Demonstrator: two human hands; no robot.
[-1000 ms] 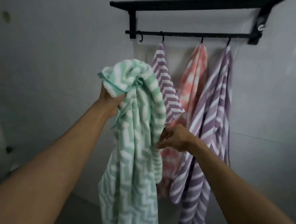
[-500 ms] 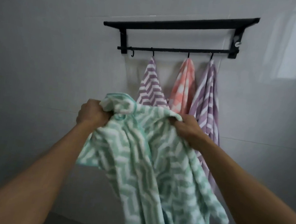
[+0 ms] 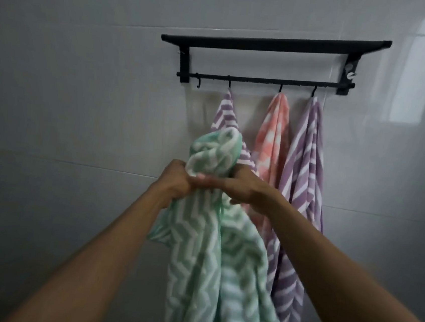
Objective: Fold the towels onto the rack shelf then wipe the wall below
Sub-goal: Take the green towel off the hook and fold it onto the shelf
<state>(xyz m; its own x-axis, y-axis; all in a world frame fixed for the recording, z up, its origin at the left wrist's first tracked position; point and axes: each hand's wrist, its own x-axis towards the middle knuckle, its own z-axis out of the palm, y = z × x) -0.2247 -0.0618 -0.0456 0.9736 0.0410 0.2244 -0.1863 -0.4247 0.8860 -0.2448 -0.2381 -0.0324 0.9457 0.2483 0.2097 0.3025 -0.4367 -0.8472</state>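
A green-and-white zigzag towel (image 3: 212,252) is being held up in front of a pale tiled wall (image 3: 82,94) by two bare hands, seen from a head-worn camera. The left hand (image 3: 175,180) is curled tightly round a bunched part of the cloth, and the right hand (image 3: 240,187) is gripping the same bunch just beside it, the two hands touching. A rounded wad of towel is standing above the fists at 12 o'clock, while the rest is hanging loosely down toward 6 o'clock, between the forearms.

A black wall rack (image 3: 273,45) is being seen toward 1 o'clock from the hands, with a flat shelf on top and a thin rail of hooks below. Three towels are hanging from the hooks: a purple zigzag towel (image 3: 225,112), partly hidden behind the green wad; a coral-and-white towel (image 3: 272,141) next along; and a purple striped towel (image 3: 303,183) farthest right, reaching lowest. A bright window reflection (image 3: 422,78) is being shown on the tiles at 2 o'clock.
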